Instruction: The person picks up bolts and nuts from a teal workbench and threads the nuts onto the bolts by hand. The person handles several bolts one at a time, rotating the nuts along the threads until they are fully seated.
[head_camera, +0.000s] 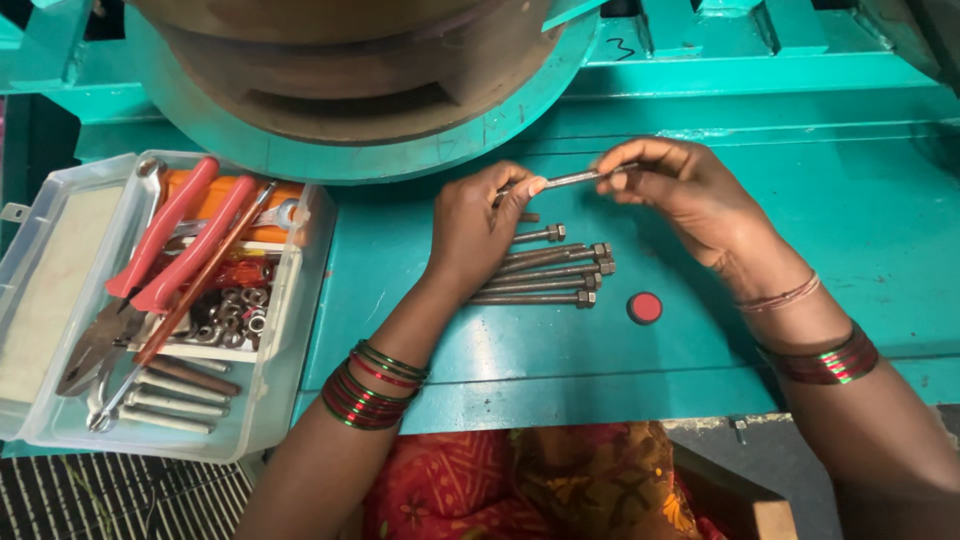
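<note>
A teal-painted metal surface (820, 200) fills the view, with the round base of a big machine (350, 90) looming at its far edge. Both hands are up over the middle of it, sharing one long thin bolt (570, 180) held level just above the surface. The left hand (475, 230) has its grip pinched together on the near end, thumb and fingertips closed on the rod; the right hand (690, 190) is closed on the far end in the same way, where a nut may sit, though the fingers hide it.

The bolt looks slim, grey and shiny, threaded by the look of it, and smooth enough to slip. My worry is that a small nut or the bolt itself drops and rolls, since the surface ends close to the person's lap. Just below the hands lies a row of similar bolts with nuts (545, 272), loose and side by side, easy to knock. A small red cap (645, 307) sits beside them. On the left stands a clear plastic box (270, 400) with red-handled pliers (150, 260), nuts and rods.
</note>
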